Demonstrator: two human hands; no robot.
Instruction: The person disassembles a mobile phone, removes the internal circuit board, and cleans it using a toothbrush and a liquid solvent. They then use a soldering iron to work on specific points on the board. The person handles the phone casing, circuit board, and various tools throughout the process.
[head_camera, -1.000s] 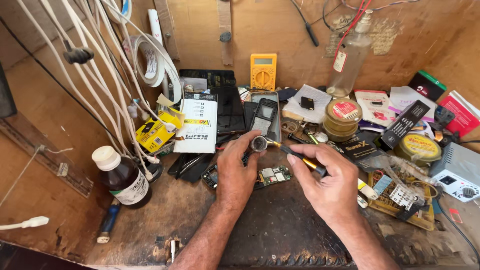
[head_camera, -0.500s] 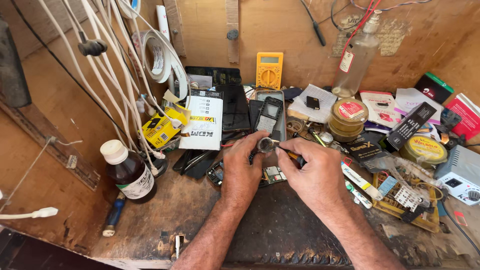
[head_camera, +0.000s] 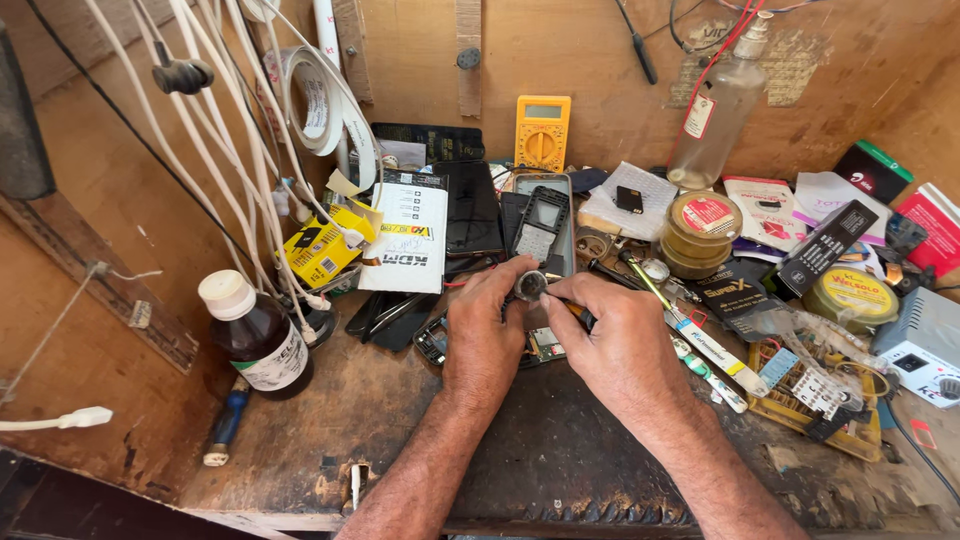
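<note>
Hands meet over a circuit board (head_camera: 545, 345) lying on the dark worktop (head_camera: 560, 450). Left hand (head_camera: 487, 335) has its grip closed on a small round metal piece (head_camera: 530, 285), held just above the board. Right hand (head_camera: 620, 345) touches the same piece, grip closed around a thin tool (head_camera: 583, 318). Brown bottle (head_camera: 255, 335) with white cap, dark liquid inside, stands well left of the board. Round tins (head_camera: 703, 232), lidded, contents hidden, right of board. Clear bottle (head_camera: 718, 110) behind them.

Head view, steeply down, close workbench (head_camera: 300, 440)
</note>
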